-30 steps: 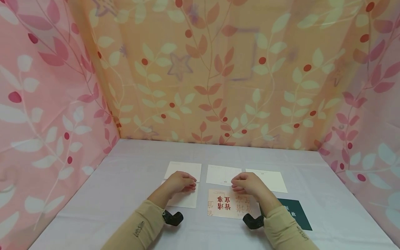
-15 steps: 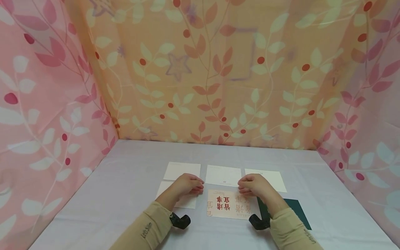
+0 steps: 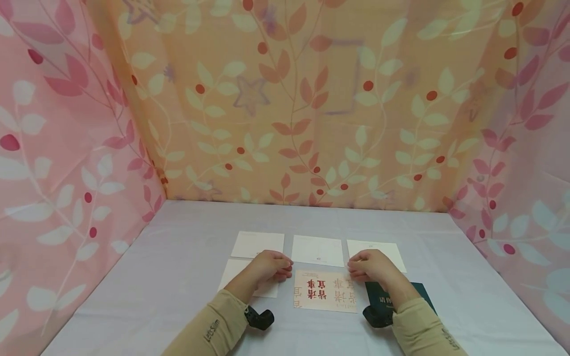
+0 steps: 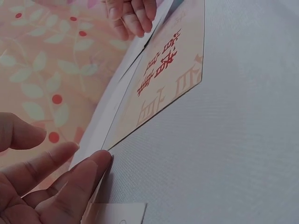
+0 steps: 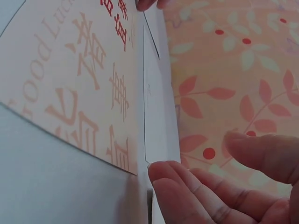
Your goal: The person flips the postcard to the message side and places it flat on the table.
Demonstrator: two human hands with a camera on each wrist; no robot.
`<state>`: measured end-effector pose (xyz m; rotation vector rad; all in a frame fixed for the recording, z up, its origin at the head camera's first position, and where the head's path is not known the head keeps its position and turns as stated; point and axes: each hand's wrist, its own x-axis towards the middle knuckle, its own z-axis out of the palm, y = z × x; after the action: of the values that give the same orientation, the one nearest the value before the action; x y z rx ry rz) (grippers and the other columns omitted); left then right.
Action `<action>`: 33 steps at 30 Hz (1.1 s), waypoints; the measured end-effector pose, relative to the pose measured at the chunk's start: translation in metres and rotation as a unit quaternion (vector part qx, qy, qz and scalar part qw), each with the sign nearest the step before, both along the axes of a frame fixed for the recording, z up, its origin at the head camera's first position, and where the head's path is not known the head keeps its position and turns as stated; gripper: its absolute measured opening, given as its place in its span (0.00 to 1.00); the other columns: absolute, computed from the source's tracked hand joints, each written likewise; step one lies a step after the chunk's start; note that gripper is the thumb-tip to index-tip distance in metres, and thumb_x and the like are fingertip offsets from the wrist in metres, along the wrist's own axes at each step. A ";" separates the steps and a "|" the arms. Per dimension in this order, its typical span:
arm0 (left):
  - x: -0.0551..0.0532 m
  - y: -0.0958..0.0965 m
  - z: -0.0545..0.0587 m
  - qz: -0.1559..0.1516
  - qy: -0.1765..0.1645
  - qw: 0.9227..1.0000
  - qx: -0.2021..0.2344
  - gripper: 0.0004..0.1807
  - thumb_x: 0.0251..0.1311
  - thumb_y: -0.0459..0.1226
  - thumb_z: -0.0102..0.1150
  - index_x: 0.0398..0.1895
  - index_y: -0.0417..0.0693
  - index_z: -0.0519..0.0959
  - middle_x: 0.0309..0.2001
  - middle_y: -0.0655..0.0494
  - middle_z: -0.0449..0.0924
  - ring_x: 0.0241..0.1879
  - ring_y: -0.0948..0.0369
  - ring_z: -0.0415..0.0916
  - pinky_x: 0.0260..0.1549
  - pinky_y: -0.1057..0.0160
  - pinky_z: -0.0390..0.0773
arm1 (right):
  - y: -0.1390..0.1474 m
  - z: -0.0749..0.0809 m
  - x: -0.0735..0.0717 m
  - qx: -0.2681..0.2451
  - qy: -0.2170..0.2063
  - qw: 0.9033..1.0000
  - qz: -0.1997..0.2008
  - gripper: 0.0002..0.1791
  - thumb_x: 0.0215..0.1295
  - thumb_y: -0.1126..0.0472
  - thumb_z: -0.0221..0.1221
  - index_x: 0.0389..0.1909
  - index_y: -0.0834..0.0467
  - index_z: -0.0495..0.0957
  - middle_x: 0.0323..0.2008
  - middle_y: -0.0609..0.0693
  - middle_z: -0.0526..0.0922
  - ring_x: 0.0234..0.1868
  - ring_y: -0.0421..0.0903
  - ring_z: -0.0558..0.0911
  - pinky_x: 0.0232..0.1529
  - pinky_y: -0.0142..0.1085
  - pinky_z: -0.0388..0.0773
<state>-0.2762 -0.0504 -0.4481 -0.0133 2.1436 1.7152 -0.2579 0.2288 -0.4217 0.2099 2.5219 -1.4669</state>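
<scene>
A: Quick one, how're the hands set?
B: L hand [image 3: 270, 267] reaches fwd & inward from its tan sleeve [image 3: 213, 321], wrist bent, fingertips pointing R. Thumb's apart from the fingers in the L wrist view, grips nothing.
A: And R hand [image 3: 371, 267]?
B: Approx. mirror of it: fingertips pointing L, fingers loosely bent, thumb apart too, nothing gripped.
A: Where's the red-lettered card [image 3: 325, 291]?
B: Flat on the worktop [image 3: 320, 333], btwn the two forearms, lettering upside down from the head cam. L fingertips are just beside its far L corner, R fingertips near its far R corner. Contact w/ either: can't tell.
A: What's around?
B: Upper-mid white card [image 3: 317, 249] lies just beyond, well, btwn both hands' fingertips & the backdrop [image 3: 285, 99]. L forearm crosses over the lower-L white card [image 3: 232, 269]; upper-L white card [image 3: 258, 244] is just past that. Cream card [image 3: 385, 249] is beyond R hand, partly hidden by it. Dark green card [image 3: 376, 291] sits under R wrist, partly covered.
A: Wrist gear?
B: Black mount, one per wrist, approx. level w/ the cuff.
</scene>
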 end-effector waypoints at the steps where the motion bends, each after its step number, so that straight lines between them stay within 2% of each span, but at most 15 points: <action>1: 0.000 0.000 0.000 0.000 -0.001 1.000 0.004 0.09 0.59 0.34 0.55 0.37 0.36 0.79 0.33 0.47 0.81 0.30 0.58 0.80 0.32 0.64 0.80 | 0.001 0.000 0.000 0.002 -0.002 1.000 0.001 0.12 0.59 0.62 0.59 0.39 0.67 0.77 0.30 0.55 0.82 0.29 0.47 0.82 0.34 0.38 0.80; 6: 0.000 0.001 -0.002 -0.004 -0.002 1.000 0.011 0.08 0.59 0.33 0.55 0.36 0.36 0.79 0.33 0.48 0.81 0.30 0.58 0.80 0.32 0.64 0.80 | 0.004 -0.002 0.003 0.012 -0.008 1.000 0.003 0.11 0.60 0.62 0.58 0.38 0.67 0.78 0.29 0.54 0.82 0.29 0.47 0.82 0.34 0.38 0.80; 23: 0.003 0.003 -0.001 -0.009 -0.008 1.000 0.021 0.08 0.59 0.33 0.54 0.37 0.36 0.79 0.33 0.48 0.82 0.31 0.58 0.81 0.32 0.64 0.80 | 0.006 -0.010 0.006 -0.005 -0.010 1.000 0.005 0.11 0.60 0.62 0.58 0.38 0.67 0.77 0.29 0.55 0.82 0.29 0.47 0.82 0.33 0.38 0.80; 33: 0.003 0.004 -0.001 -0.001 -0.009 1.000 0.027 0.08 0.59 0.33 0.54 0.37 0.37 0.79 0.34 0.47 0.81 0.31 0.58 0.80 0.32 0.64 0.80 | 0.006 -0.011 0.005 -0.008 -0.011 1.000 0.003 0.11 0.60 0.62 0.58 0.37 0.67 0.77 0.29 0.55 0.82 0.29 0.47 0.82 0.33 0.38 0.80</action>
<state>-0.2731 -0.0466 -0.4487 -0.0103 2.0840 1.7639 -0.2528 0.2345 -0.4329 0.2131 2.4908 -1.4735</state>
